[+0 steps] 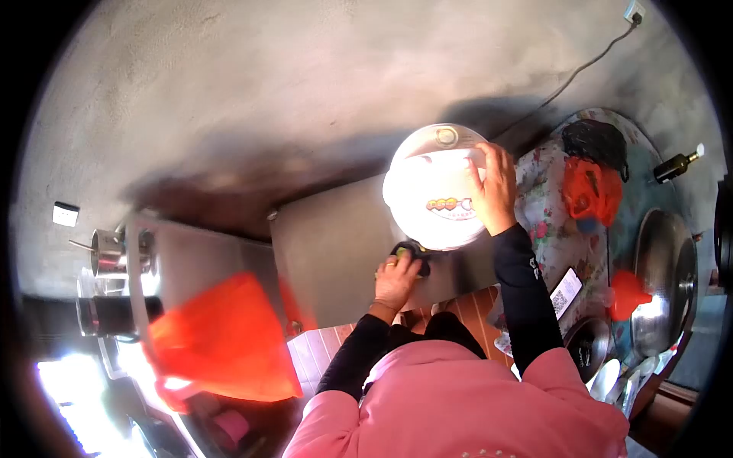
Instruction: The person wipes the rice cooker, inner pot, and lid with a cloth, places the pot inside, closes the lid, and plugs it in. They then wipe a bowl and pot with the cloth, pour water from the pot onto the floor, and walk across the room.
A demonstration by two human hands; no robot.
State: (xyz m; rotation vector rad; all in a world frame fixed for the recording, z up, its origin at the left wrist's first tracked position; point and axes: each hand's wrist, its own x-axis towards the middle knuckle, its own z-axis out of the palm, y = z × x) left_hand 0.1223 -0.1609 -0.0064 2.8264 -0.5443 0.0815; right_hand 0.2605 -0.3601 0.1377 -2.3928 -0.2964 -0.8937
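Note:
A white, round appliance [427, 187] with a clear-looking top part and a printed food picture stands on the grey tabletop [328, 237]. My right hand [495, 191] grips its right side, the thumb reaching over the white surface. Lower down, at the near side of the appliance, my left hand [397, 278] is closed on a small dark thing [416, 256] with a bit of yellow-green by it. My fingers cover most of that thing, so its kind does not show.
At right, a flowered cloth [542, 206] bears a phone [566, 293], red bag [592, 189], black bag [595, 145], red funnel-like thing [628, 295] and metal wok [663, 282]. A bottle [676, 166] stands beyond. An orange-red bag [229, 340] hangs at left. A cord [588, 69] runs down the wall.

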